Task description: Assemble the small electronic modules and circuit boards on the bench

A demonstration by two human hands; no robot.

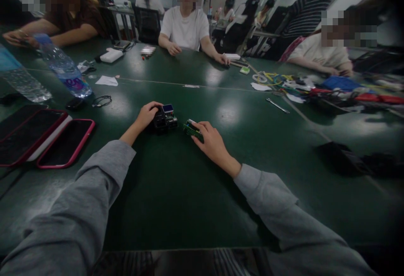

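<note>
A black device (164, 121) with a small screen on top stands on the green table (176, 192). My left hand (147, 115) grips its left side, the fingers bent over the edge. Just to the right, a green circuit board (193, 129) is held between the thumb and fingers of my right hand (210, 139). The board is tilted and apart from the black device. The fingers of my right hand cover part of it.
Two water bottles (65, 67), a phone in a pink case (67, 143) and a thin cable (101, 101) lie left. A wrench (277, 105), tangled cables (284, 83) and a black object (342, 157) are right. Several people sit around the table.
</note>
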